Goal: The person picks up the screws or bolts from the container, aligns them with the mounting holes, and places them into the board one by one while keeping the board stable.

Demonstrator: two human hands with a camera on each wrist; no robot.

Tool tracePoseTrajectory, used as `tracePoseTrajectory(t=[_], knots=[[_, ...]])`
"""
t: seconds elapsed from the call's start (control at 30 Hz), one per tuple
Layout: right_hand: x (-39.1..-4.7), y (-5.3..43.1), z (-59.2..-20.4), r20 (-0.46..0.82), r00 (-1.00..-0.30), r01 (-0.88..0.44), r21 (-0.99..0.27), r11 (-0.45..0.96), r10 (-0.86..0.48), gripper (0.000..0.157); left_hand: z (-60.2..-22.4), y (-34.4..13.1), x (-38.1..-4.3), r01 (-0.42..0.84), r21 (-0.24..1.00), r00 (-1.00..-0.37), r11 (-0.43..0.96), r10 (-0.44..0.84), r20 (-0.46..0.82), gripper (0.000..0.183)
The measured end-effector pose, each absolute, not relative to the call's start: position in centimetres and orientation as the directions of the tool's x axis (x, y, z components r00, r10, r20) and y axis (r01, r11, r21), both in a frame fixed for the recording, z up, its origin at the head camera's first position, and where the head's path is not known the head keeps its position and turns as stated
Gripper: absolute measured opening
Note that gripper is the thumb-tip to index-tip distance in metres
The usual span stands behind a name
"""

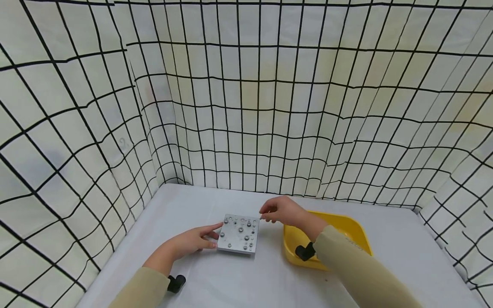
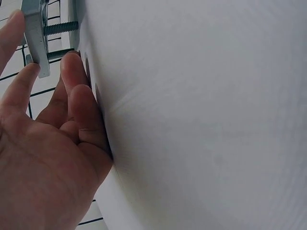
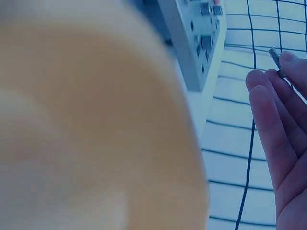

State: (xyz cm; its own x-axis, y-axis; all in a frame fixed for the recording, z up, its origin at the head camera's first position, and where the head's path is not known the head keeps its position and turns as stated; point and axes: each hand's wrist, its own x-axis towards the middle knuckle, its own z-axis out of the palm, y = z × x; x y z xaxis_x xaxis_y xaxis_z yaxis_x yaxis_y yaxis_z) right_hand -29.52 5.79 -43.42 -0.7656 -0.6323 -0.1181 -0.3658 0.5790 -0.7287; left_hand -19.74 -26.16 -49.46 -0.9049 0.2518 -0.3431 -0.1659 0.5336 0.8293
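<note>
A square silver metal plate [image 1: 239,233] with several bolts and holes in its top lies in the middle of the table. In the left wrist view, threaded bolt ends [image 2: 62,28] stick out under the plate. My left hand [image 1: 194,240] rests at its left side, index finger and thumb spread along the edge and touching it. Lower fingers [image 2: 86,112] bend in close to the bolt ends. Off the plate's far right corner, my right hand [image 1: 285,211] pinches a small threaded screw [image 3: 275,57] between thumb and fingertips, its thread sticking out.
A yellow plastic bin [image 1: 289,250] stands right of the plate, partly under my right forearm. White sheeting with black netting [image 1: 246,94] walls the table at the back and sides. Small black wrist cameras [image 1: 177,283] hang at both sleeves.
</note>
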Motion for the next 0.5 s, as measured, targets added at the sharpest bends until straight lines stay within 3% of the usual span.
tracePoseTrajectory(t=[0.5], knots=[[-30.3, 0.1, -44.5, -0.147, -0.763, -0.363, -0.707, 0.606, -0.629, 0.020, -49.7, -26.4, -19.9, -0.163, 0.831, -0.899, 0.532, 0.267, -0.348, 0.074]])
